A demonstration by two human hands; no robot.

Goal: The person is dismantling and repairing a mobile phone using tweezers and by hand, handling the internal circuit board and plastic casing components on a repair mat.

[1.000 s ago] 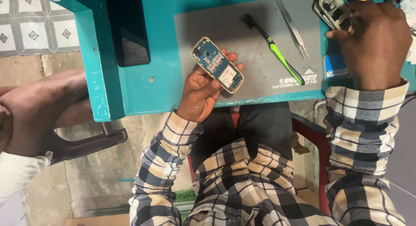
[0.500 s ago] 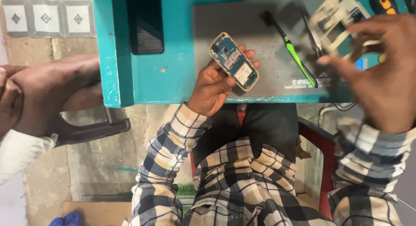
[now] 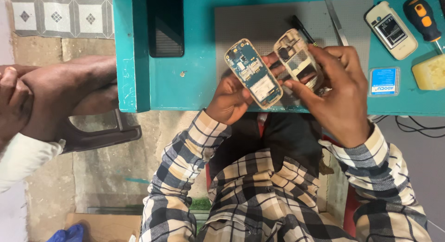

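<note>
At far left another person's foot (image 3: 69, 100) rests by the teal surface (image 3: 194, 84), beside a dark phone (image 3: 165, 24). The left hand (image 3: 232, 96) has kept its opened phone body (image 3: 253, 73), circuit board showing, fingers clamped along its edges. The right hand (image 3: 336, 93), which a second ago reached toward the far right, has come in with a pale plastic frame (image 3: 296, 59), fingers pinched on it, just beside the body. Further right lie tweezers (image 3: 334, 17), another phone back (image 3: 390, 29) and a screwdriver (image 3: 421, 17).
</note>
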